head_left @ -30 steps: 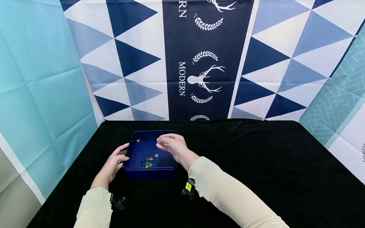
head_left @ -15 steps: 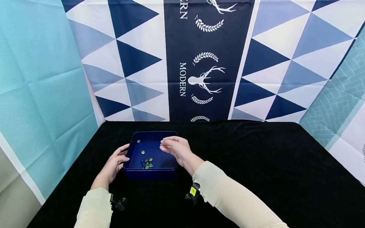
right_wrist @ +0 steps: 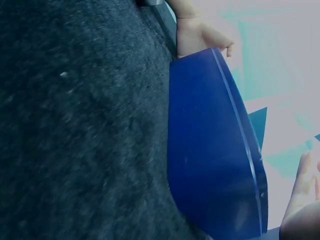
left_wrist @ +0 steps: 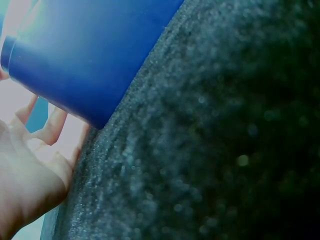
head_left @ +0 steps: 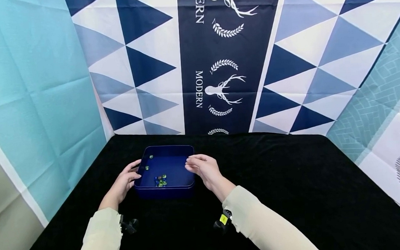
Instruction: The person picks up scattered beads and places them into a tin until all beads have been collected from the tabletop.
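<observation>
A dark blue rectangular box [head_left: 176,168] stands on the black cloth. Glass marbles [head_left: 161,181] lie clustered at its near side. A single marble [head_left: 147,167] and another marble [head_left: 151,156] sit apart along the left. My left hand [head_left: 123,182] rests against the box's left side, thumb at the rim and fingers along the outer wall; the left wrist view shows these fingers [left_wrist: 52,125] extended. By the right rim is my right hand [head_left: 207,171], fingers loosely bent, with nothing visible in it. Its fingers [right_wrist: 301,187] appear above the rim in the right wrist view.
Black cloth [head_left: 275,181] covers the table around the box. Behind it hangs a triangle-patterned curtain [head_left: 155,62], with a turquoise curtain [head_left: 43,96] on the left. Cameras are strapped at the wrists.
My right hand has moved from over the box to the right and toward me. One marble has rolled leftward across the box floor. The left hand stays at the box's side.
</observation>
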A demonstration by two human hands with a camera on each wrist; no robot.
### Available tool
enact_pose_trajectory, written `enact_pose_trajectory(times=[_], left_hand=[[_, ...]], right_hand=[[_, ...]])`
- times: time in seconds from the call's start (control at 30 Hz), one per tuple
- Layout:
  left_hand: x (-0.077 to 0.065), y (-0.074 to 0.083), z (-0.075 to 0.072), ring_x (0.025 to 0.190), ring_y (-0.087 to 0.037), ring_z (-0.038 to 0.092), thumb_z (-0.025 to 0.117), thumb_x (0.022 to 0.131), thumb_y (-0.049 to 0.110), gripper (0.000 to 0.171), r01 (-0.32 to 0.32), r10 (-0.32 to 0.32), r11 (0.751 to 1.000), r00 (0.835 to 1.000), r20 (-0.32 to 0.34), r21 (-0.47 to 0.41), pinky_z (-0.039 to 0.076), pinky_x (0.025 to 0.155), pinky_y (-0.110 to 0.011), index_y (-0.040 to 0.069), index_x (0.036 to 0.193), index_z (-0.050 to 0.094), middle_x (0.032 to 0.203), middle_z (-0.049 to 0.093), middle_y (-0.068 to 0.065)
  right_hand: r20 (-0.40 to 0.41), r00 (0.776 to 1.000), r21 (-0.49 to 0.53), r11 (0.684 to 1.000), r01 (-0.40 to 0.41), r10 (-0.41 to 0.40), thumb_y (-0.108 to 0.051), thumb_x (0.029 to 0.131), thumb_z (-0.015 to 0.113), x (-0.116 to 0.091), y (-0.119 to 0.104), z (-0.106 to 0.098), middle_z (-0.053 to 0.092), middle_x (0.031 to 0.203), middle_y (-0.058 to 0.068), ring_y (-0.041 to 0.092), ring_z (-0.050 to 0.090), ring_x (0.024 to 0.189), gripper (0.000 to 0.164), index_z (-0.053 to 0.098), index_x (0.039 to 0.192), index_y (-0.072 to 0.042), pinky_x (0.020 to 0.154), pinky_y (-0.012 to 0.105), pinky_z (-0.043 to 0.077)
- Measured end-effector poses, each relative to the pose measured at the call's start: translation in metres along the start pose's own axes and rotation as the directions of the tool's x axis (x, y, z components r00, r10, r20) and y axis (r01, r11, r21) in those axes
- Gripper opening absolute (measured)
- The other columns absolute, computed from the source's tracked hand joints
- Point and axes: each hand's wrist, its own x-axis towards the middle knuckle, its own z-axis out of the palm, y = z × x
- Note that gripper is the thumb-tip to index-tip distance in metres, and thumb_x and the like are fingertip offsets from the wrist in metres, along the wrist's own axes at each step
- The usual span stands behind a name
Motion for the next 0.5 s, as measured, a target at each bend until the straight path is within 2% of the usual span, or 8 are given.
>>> enact_pose_trajectory(times=[0.17, 0.5], left_hand=[[0.001, 0.0, 0.002, 0.115, -0.027, 0.042, 0.043, 0.089, 0.002, 0.062, -0.008, 0.008, 1.0, 1.0, 0.013, 0.006, 0.041, 0.084, -0.026, 0.006, 0.147, 0.023, 0.144, 0.025, -0.023], [0.001, 0.002, -0.001, 0.116, -0.029, 0.041, 0.043, 0.089, 0.002, 0.062, -0.004, 0.004, 1.0, 1.0, 0.014, 0.003, 0.041, 0.083, -0.027, 0.006, 0.147, 0.022, 0.144, 0.025, -0.023]], right_hand=[[-0.029, 0.999, 0.016, 1.0, 0.014, -0.013, 0.01, 0.081, 0.059, -0.004, 0.001, -0.01, 0.065, 0.083, 0.013, 0.015, 0.064, 0.071, 0.025, 0.055, 0.105, 0.017, 0.072, 0.029, 0.052], [-0.06, 0.998, 0.034, 0.999, 0.018, -0.016, 0.012, 0.082, 0.056, -0.009, 0.004, -0.029, 0.065, 0.085, 0.015, 0.016, 0.064, 0.071, 0.022, 0.055, 0.104, 0.016, 0.071, 0.028, 0.052]])
